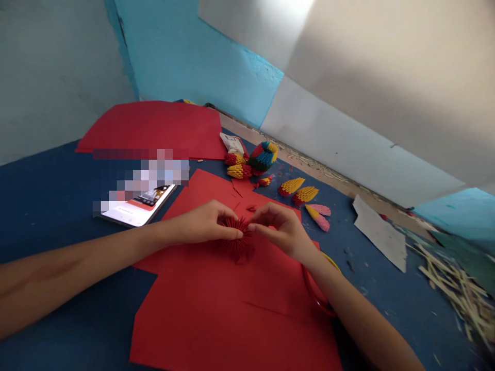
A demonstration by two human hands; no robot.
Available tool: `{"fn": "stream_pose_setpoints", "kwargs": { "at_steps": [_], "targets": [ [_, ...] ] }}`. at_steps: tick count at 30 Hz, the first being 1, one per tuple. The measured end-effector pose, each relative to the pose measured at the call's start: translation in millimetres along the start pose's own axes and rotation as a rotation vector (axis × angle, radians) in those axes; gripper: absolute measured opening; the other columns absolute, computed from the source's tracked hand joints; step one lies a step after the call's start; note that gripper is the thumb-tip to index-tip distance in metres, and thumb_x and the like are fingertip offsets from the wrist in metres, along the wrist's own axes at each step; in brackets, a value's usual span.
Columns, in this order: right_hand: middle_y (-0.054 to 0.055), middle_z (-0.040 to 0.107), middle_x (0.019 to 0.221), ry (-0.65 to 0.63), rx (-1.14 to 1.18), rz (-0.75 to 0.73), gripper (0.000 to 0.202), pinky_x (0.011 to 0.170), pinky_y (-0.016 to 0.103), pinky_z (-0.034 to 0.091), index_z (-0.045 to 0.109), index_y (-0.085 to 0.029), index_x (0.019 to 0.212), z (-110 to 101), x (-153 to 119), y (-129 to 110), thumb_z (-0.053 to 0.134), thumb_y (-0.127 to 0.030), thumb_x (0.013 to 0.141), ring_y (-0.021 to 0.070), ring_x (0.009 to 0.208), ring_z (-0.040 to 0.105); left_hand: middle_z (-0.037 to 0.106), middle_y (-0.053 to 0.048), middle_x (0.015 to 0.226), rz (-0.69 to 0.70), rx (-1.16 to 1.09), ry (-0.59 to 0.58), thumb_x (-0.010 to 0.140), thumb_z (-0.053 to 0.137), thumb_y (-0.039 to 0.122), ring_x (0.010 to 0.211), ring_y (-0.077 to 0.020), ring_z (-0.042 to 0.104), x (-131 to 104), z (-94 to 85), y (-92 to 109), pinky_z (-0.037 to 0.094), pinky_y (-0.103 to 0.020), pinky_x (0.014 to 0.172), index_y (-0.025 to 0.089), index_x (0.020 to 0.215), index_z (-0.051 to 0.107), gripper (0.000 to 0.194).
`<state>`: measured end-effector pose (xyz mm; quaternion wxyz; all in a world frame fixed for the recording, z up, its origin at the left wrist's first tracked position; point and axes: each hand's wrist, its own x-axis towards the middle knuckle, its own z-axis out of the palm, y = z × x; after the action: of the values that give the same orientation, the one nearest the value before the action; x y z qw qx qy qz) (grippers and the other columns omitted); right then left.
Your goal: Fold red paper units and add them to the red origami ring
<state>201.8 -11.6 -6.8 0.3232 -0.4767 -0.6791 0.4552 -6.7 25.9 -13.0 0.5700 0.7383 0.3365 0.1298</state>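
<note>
Between my hands is a spiky red folded-paper ring [236,249], its points fanning outward above red paper sheets. My left hand [204,222] is closed on its left side, the thumb lying across the top. At the ring's right edge, my right hand [284,229] pinches thumb and forefinger together against the points. Whether a separate small paper piece is in that pinch, I cannot tell. A small red folded piece [251,208] lies just beyond the fingertips.
Red paper sheets [232,319] cover the blue table [77,319]. A lit phone [135,206] lies left. Beyond are yellow-and-red folded-paper pieces [305,195], a multicoloured folded-paper ball [263,157] and a stack of red sheets [154,129]. Pale strips [456,283] lie right, near red and yellow hoops [309,288].
</note>
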Motion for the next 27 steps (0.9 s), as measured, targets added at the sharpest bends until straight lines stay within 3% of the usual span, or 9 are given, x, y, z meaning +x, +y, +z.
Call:
{"fn": "stream_pose_setpoints", "kwargs": {
  "at_steps": [27],
  "targets": [
    [-0.001,0.065,0.074,0.038,0.326,0.125,0.026,0.061,0.022,0.048,0.059,-0.018,0.076,5.8,4.9,10.3,0.079,-0.031,0.067,0.0093,0.066,0.062,0.054,0.002,0.066,-0.007,0.001,0.026,0.076,0.061,0.037,0.062,-0.0124,0.047,-0.8,0.0,1.8,0.031,-0.023,0.056,0.013,0.073,0.065,0.025]
  ]
}}
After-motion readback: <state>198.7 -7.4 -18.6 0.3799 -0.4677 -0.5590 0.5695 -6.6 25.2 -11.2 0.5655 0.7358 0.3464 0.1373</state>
